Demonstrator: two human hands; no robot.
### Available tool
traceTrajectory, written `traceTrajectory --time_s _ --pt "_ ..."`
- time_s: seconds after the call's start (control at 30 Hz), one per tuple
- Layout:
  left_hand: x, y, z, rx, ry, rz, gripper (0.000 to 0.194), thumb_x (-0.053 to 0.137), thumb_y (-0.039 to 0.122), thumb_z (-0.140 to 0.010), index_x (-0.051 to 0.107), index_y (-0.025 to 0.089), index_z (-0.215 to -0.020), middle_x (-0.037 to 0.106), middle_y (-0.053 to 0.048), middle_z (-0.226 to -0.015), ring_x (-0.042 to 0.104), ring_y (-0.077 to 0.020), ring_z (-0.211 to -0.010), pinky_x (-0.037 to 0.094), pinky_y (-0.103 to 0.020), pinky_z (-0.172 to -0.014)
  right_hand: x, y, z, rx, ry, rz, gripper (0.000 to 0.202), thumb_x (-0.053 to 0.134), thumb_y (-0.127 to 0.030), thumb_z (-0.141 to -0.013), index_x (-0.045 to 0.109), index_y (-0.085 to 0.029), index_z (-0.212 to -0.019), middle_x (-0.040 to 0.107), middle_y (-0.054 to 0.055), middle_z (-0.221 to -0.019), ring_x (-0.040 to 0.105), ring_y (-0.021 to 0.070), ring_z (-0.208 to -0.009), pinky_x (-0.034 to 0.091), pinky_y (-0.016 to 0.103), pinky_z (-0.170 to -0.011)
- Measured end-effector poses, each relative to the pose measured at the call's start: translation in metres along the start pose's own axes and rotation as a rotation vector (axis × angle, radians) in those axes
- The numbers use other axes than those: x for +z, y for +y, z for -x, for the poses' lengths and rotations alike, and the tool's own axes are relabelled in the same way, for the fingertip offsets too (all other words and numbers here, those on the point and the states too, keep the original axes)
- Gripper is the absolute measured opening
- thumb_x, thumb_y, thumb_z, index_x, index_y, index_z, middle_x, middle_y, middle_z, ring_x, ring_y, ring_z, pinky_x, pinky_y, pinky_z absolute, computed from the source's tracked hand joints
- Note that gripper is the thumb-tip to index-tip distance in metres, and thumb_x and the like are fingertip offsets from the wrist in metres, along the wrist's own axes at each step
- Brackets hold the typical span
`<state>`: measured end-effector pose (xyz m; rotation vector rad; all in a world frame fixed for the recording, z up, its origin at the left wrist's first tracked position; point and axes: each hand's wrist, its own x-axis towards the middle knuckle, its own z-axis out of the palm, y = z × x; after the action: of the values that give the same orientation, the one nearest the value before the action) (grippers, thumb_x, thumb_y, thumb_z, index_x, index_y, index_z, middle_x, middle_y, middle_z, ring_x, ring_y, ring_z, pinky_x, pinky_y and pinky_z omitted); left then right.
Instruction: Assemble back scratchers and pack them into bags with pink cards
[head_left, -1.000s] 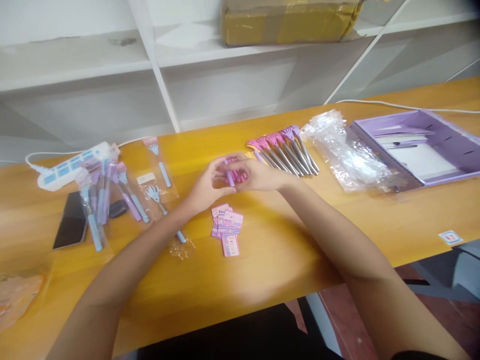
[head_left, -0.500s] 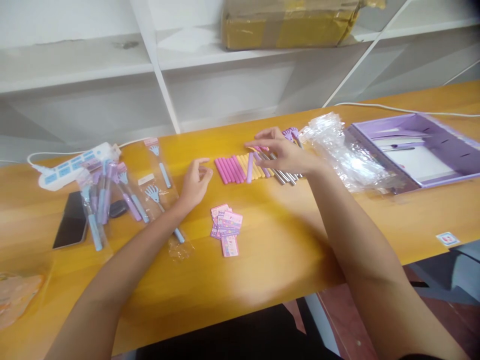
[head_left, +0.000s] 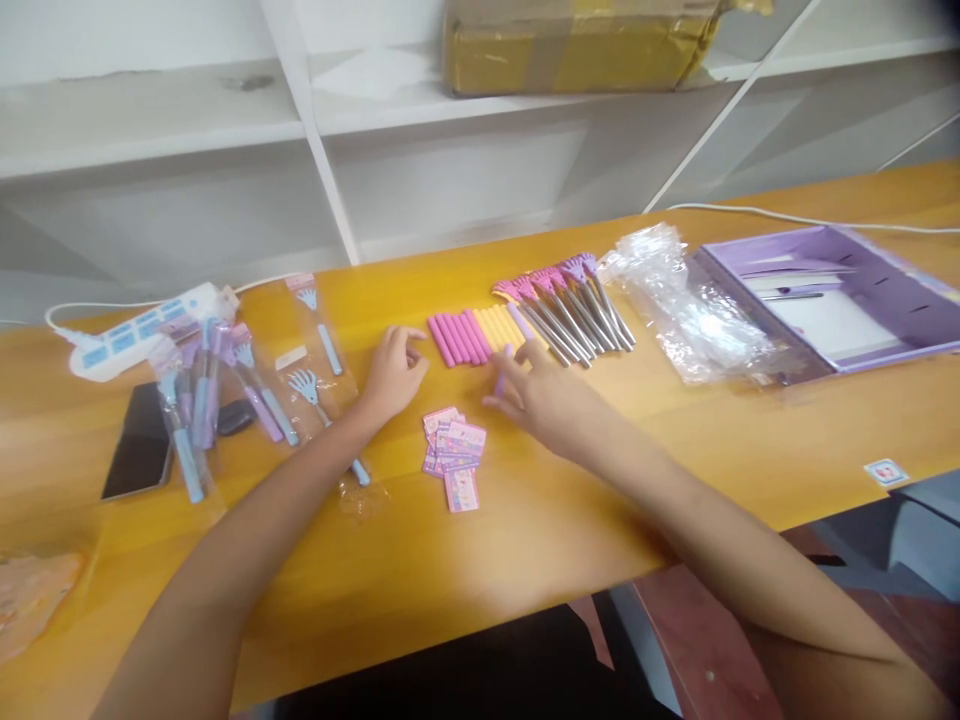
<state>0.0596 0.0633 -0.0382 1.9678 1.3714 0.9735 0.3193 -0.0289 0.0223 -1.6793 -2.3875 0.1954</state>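
Observation:
My right hand (head_left: pixel 544 400) pinches a purple tube (head_left: pixel 500 380) between its fingers, just in front of the row of tubes; the fingers partly cover it. My left hand (head_left: pixel 395 372) rests on the table left of the row, holding nothing, its fingers loosely curled with a gap to the thumb. Side by side lie several pink tubes (head_left: pixel 454 340), yellow tubes (head_left: pixel 495 325) and a purple one (head_left: pixel 519 322). Behind my right hand, metal rods with pink and purple hand-shaped heads (head_left: pixel 577 310) are lined up. Small printed cards (head_left: pixel 459 447) form a loose pile between my forearms.
Bagged hand-shaped sticks (head_left: pixel 262 395) lie at left beside a phone (head_left: pixel 139 440) and a white power strip (head_left: pixel 150 330). Clear plastic bags (head_left: pixel 690 305) are heaped against a purple box (head_left: pixel 825 350) at right. A taped carton (head_left: pixel 577 45) stands on the shelf behind.
My right hand has come down toward me from above the rods and tubes, and the purple tube has moved nearer with it. My left hand has hardly moved.

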Motion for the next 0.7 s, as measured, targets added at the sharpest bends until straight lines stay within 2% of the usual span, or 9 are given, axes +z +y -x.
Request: traceTrajectory --time_s 0.07,0.17,0.3,0.4,0.47,0.5,0.6,0.7 --pt "0.002 0.000 0.000 0.011 -0.008 -0.012 0.036 0.058 -0.002 -0.085 0.062 0.022 -0.113 0.061 -0.005 -0.115 0.065 -0.0161 -0.088 0.057 -0.036 -0.089 0.021 -0.009 0.014 -0.016 0.012 0.045 0.043 0.060 -0.041 -0.105 0.066 -0.015 -0.138 0.059 0.023 -0.130 0.069 0.0310 -0.094 0.058 0.043 -0.080" --pt "0.004 -0.001 0.000 0.034 -0.017 -0.038 0.037 0.059 -0.001 -0.086 0.061 0.021 -0.115 0.061 -0.006 -0.116 0.065 -0.0172 -0.092 0.056 -0.037 -0.093 0.039 -0.002 0.028 -0.013 0.027 0.098 0.041 0.054 -0.035 -0.107 0.067 -0.014 -0.140 0.062 0.022 -0.122 0.068 0.0340 -0.102 0.060 0.045 -0.086" --pt "0.005 -0.003 0.000 0.081 -0.054 -0.098 0.036 0.063 0.006 -0.088 0.062 0.021 -0.121 0.061 -0.007 -0.119 0.065 -0.0204 -0.096 0.055 -0.041 -0.097 0.042 0.011 0.039 0.063 0.051 0.172 0.045 0.046 -0.025 -0.108 0.064 -0.015 -0.148 0.066 0.017 -0.104 0.066 0.0301 -0.089 0.057 0.041 -0.078" --pt "0.005 -0.002 0.001 0.114 -0.072 -0.157 0.034 0.066 0.012 -0.091 0.062 0.021 -0.124 0.062 -0.008 -0.119 0.065 -0.0234 -0.099 0.054 -0.045 -0.101 0.034 0.014 0.041 0.136 0.053 0.194 0.032 0.044 -0.021 -0.108 0.073 -0.014 -0.121 0.067 0.016 -0.093 0.065 0.0297 -0.085 0.052 0.038 -0.072" --pt "0.005 -0.002 0.002 0.133 -0.074 -0.197 0.034 0.066 0.013 -0.092 0.062 0.021 -0.124 0.064 -0.009 -0.118 0.065 -0.0253 -0.102 0.052 -0.047 -0.105 0.025 0.017 0.036 0.161 0.076 0.148 0.026 0.045 -0.021 -0.107 0.070 -0.016 -0.101 0.068 0.015 -0.090 0.066 0.0295 -0.085 0.050 0.038 -0.072" --pt "0.005 -0.001 0.003 0.141 -0.075 -0.212 0.034 0.066 0.013 -0.092 0.061 0.021 -0.124 0.065 -0.009 -0.117 0.065 -0.0263 -0.104 0.051 -0.048 -0.107 0.020 0.020 0.032 0.164 0.100 0.108 0.024 0.047 -0.021 -0.106 0.068 -0.018 -0.097 0.069 0.015 -0.090 0.066 0.0291 -0.085 0.050 0.037 -0.073" --pt "0.005 0.001 0.003 0.162 -0.086 -0.226 0.034 0.065 0.013 -0.092 0.061 0.021 -0.125 0.068 -0.010 -0.117 0.065 -0.0293 -0.110 0.049 -0.050 -0.111 0.007 0.035 0.007 0.196 0.221 -0.016 0.013 0.054 -0.022 -0.102 0.066 -0.018 -0.105 0.074 0.015 -0.098 0.068 0.0293 -0.087 0.050 0.038 -0.077" --pt "0.004 0.002 0.003 0.175 -0.102 -0.225 0.035 0.065 0.013 -0.092 0.061 0.021 -0.126 0.070 -0.011 -0.120 0.066 -0.0311 -0.112 0.048 -0.052 -0.111 0.006 0.052 -0.025 0.275 0.320 -0.069 0.016 0.059 -0.025 -0.099 0.066 -0.017 -0.112 0.076 0.017 -0.104 0.069 0.0306 -0.090 0.051 0.040 -0.082"
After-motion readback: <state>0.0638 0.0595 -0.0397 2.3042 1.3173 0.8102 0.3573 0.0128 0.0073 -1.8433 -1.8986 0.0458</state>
